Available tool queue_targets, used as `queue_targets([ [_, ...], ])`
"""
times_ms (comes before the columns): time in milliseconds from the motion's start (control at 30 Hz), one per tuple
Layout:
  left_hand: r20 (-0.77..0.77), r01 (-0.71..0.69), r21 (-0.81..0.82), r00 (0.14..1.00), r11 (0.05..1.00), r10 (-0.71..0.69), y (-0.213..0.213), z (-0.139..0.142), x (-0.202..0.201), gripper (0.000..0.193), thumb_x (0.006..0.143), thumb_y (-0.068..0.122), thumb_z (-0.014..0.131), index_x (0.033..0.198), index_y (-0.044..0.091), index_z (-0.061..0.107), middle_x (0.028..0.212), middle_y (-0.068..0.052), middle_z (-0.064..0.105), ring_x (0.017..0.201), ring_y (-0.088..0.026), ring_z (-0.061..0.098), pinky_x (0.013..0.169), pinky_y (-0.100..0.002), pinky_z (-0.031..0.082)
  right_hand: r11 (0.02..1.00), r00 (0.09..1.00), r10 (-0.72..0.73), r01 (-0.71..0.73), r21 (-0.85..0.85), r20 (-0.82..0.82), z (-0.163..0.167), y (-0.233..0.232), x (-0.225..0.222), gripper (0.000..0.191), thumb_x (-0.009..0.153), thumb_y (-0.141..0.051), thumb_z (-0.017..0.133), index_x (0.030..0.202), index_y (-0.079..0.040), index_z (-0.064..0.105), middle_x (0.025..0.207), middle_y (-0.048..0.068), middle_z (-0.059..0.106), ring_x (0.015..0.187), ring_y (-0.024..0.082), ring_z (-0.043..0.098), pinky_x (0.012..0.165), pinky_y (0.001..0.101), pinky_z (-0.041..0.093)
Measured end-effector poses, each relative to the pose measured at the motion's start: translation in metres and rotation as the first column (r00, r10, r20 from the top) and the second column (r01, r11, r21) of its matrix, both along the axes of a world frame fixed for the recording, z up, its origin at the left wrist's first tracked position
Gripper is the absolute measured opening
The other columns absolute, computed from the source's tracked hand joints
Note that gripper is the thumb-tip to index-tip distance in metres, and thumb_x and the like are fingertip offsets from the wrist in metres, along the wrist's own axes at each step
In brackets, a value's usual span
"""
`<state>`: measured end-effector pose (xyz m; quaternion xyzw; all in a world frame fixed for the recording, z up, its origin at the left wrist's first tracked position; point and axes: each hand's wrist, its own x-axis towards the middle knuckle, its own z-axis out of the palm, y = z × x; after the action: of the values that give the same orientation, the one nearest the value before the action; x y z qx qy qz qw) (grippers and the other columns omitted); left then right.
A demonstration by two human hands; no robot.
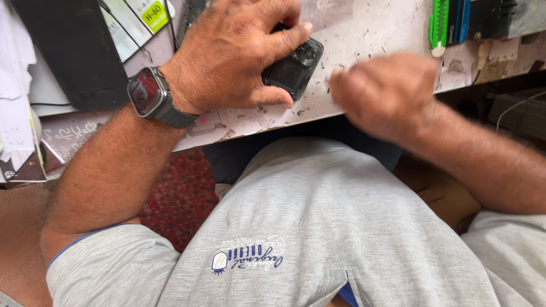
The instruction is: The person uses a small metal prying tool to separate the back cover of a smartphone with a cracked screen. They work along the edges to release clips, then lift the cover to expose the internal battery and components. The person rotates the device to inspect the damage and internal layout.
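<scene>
The left hand [239, 51], a dark watch [151, 95] on its wrist, has its fingers clamped over a black phone [296, 68] lying on the scuffed pale worktop [375, 34], while at three o'clock of it the blurred right hand [387, 94] hovers at the worktop's edge, fingers curled together.

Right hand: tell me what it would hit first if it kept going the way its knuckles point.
The right hand, blurred and curled, points left along the worktop edge. First in that line is probably the dark phone pinned under the left hand. A small gap of scuffed worktop separates them; depth is uncertain.
</scene>
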<state>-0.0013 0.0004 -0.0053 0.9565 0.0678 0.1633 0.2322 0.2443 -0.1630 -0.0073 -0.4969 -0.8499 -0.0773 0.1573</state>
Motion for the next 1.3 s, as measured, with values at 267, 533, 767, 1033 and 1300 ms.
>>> queue_targets([
  [267, 0.005, 0.005, 0.068, 1.0, 0.998, -0.005, 0.0, -0.005, -0.001, 0.093, 0.064, 0.067, 0.091, 0.132, 0.006, 0.071, 0.127, -0.008, 0.063, 0.119, -0.027, 0.058, 0.1, -0.046, 0.046, 0.999, 0.998, -0.036, 0.035, -0.016, -0.043, -0.002, -0.003, 0.005, 0.028, 0.109, -0.022, 0.076, 0.085, -0.013, 0.065, 0.067, -0.001, 0.064, 0.06, 0.007, 0.063, 0.051, 0.0259, 0.046],
  [533, -0.006, 0.033, 0.003, 0.999, 0.999, -0.033, 0.003, -0.001, -0.001, 0.09, 0.064, 0.06, 0.094, 0.132, 0.005, 0.072, 0.126, -0.008, 0.063, 0.118, -0.027, 0.06, 0.1, -0.046, 0.046, 0.997, 0.996, -0.069, 0.067, -0.045, -0.054, -0.003, -0.003, 0.002, 0.025, 0.109, -0.023, 0.077, 0.088, -0.012, 0.068, 0.071, 0.002, 0.068, 0.061, 0.009, 0.064, 0.049, 0.0274, 0.047],
  [767, 0.006, 0.013, 0.024, 1.0, 1.0, -0.013, 0.0, 0.0, 0.001, 0.093, 0.061, 0.061, 0.092, 0.133, 0.006, 0.072, 0.125, -0.008, 0.063, 0.117, -0.027, 0.059, 0.1, -0.045, 0.046, 0.999, 0.997, -0.036, 0.035, -0.014, -0.074, 0.011, 0.002, -0.004, 0.029, 0.113, -0.021, 0.075, 0.088, -0.01, 0.065, 0.069, 0.002, 0.067, 0.067, 0.013, 0.07, 0.056, 0.0267, 0.053],
  [1033, -0.012, 0.026, -0.006, 1.0, 1.0, -0.026, 0.001, -0.001, -0.001, 0.092, 0.065, 0.063, 0.092, 0.132, 0.004, 0.071, 0.127, -0.008, 0.063, 0.119, -0.028, 0.059, 0.101, -0.046, 0.047, 0.997, 0.996, -0.065, 0.061, -0.046, -0.069, -0.003, -0.002, 0.002, 0.03, 0.108, -0.02, 0.075, 0.082, -0.013, 0.062, 0.064, 0.001, 0.063, 0.055, 0.009, 0.06, 0.048, 0.028, 0.045],
  [1300, -0.015, 0.037, -0.004, 0.999, 0.999, -0.037, 0.002, 0.0, -0.001, 0.088, 0.064, 0.057, 0.095, 0.131, 0.005, 0.072, 0.128, -0.008, 0.063, 0.119, -0.028, 0.059, 0.1, -0.046, 0.047, 0.997, 0.993, -0.076, 0.073, -0.033, -0.092, -0.005, -0.007, -0.002, 0.039, 0.103, -0.009, 0.078, 0.072, -0.014, 0.053, 0.053, -0.004, 0.049, 0.047, 0.01, 0.05, 0.043, 0.0312, 0.04],
])
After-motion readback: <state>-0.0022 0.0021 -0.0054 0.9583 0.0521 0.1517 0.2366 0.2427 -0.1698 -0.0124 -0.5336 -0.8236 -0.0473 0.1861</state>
